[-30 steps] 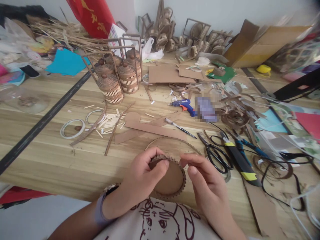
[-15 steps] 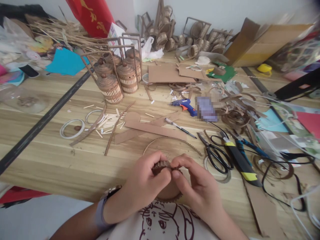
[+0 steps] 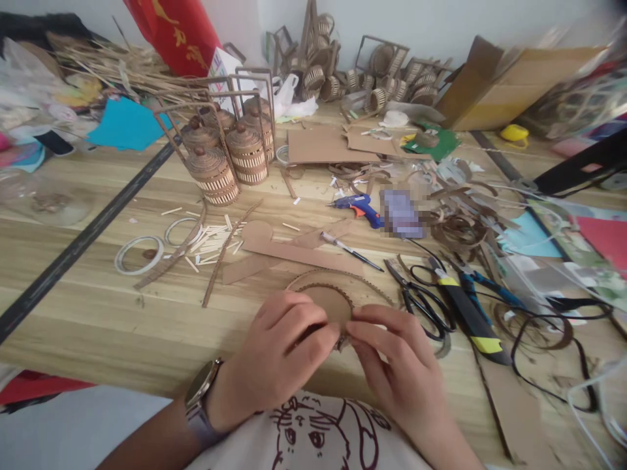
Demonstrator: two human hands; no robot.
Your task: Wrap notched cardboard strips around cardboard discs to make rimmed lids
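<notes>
My left hand (image 3: 281,349) and my right hand (image 3: 392,365) meet over the near table edge, both closed on a round brown cardboard disc (image 3: 333,303) edged with a corrugated strip. The disc is tilted up away from me, and only its upper part shows above my fingers. Thumbs and forefingers of both hands pinch its lower rim. A loose curved corrugated strip (image 3: 365,281) arcs on the table just behind the disc. A watch sits on my left wrist.
Black scissors (image 3: 421,303), a yellow-and-black cutter (image 3: 465,310) and blue pliers (image 3: 490,287) lie to the right. A blue glue gun (image 3: 360,205), a pen knife (image 3: 350,249), cardboard strips (image 3: 294,251), tape rings (image 3: 137,253) and small woven lanterns (image 3: 230,156) lie farther back.
The disc has tipped from facing me to standing up away from me. Both hands moved from its top rim to its lower rim and closed together.
</notes>
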